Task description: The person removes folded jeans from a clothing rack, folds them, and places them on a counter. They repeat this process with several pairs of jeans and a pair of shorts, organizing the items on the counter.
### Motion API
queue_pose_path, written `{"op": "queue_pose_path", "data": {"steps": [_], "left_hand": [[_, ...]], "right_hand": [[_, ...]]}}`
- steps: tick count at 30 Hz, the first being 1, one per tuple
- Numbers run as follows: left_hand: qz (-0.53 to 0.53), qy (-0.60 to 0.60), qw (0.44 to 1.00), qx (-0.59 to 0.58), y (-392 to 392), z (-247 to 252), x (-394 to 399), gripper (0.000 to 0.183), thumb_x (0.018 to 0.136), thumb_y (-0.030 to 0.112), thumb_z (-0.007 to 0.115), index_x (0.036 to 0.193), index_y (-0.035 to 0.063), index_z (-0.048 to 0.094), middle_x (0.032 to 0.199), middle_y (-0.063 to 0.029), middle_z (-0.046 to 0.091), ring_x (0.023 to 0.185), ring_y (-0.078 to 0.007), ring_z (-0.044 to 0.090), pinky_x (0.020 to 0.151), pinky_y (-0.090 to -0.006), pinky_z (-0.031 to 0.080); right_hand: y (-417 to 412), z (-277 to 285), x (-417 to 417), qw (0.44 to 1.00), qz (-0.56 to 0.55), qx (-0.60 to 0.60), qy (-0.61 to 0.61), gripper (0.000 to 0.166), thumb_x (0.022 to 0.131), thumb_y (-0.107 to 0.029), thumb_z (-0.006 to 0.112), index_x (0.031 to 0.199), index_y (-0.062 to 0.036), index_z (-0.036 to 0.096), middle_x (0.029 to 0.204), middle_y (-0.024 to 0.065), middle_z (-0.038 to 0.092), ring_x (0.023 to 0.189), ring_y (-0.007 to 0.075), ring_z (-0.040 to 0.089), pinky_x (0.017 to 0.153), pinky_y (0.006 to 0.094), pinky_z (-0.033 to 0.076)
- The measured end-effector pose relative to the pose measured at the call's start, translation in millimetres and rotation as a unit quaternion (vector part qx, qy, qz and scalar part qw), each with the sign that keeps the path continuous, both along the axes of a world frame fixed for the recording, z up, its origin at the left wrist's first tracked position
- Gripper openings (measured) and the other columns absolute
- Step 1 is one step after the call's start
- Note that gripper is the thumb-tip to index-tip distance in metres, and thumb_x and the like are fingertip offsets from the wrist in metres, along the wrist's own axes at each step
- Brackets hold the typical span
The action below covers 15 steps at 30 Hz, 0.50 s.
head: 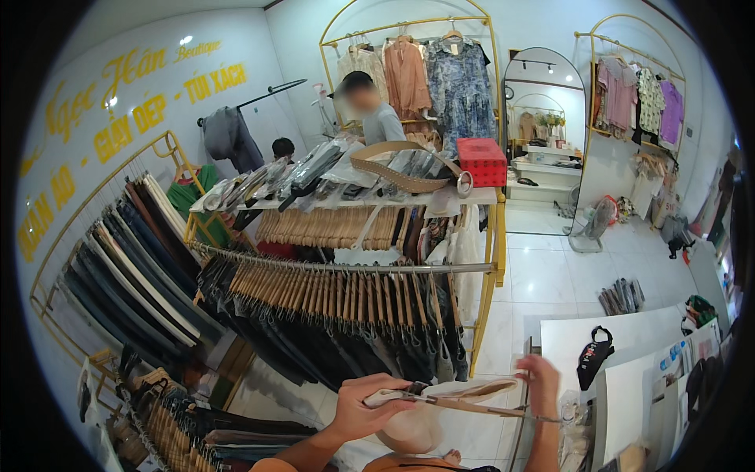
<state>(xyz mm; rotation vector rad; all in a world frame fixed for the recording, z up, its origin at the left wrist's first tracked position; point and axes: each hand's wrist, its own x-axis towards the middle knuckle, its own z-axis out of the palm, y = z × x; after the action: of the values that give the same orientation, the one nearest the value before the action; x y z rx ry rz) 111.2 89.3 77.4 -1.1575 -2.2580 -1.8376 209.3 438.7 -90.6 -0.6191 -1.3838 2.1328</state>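
Observation:
My left hand (377,407) grips the waistband of a cream garment (413,430) together with one end of a wooden clip hanger (466,405). The bar runs rightward from that hand, with metal showing near its far end. Above the bar, the garment's waist gapes slightly, and its lower part hangs over the floor. My right hand (540,380) is raised beside the garment's right end, fingers bent and slightly blurred. Whether its fingertips pinch the cloth is not clear.
Before me stands a rack of dark trousers (354,348) on wooden hangers. Its upper shelf holds bagged items, a tan studded belt (401,177) and a red box (482,162). A person (377,112) stands behind it. A white counter (560,342) bears a black pouch (593,357).

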Motion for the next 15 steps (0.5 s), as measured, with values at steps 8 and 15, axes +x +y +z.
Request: {"op": "queue_pose_path", "data": {"steps": [8,15], "left_hand": [[-0.051,-0.086,0.993,0.064,-14,-11,-3,0.030,0.081,-0.001,0.088,0.108,-0.0084,0.077,0.096,-0.0148,0.079,0.085,-0.0169,0.077,0.076,-0.0283,0.059],[0.076,-0.214,0.960,0.162,-24,-26,-8,0.027,0.080,-0.007,0.086,0.102,-0.0125,0.072,0.098,-0.0143,0.078,0.088,-0.0187,0.077,0.080,-0.0301,0.061]], "right_hand": [[-51,-23,-32,0.901,0.401,-0.099,0.136,0.083,0.094,-0.052,0.076,0.154,-0.0012,0.050,0.153,0.0251,0.054,0.141,0.0395,0.053,0.115,0.0579,0.045],[-52,0,-23,0.846,0.498,-0.030,0.186,0.094,0.090,-0.067,0.071,0.151,0.0023,0.053,0.150,0.0244,0.057,0.137,0.0369,0.058,0.113,0.0526,0.046]]}}
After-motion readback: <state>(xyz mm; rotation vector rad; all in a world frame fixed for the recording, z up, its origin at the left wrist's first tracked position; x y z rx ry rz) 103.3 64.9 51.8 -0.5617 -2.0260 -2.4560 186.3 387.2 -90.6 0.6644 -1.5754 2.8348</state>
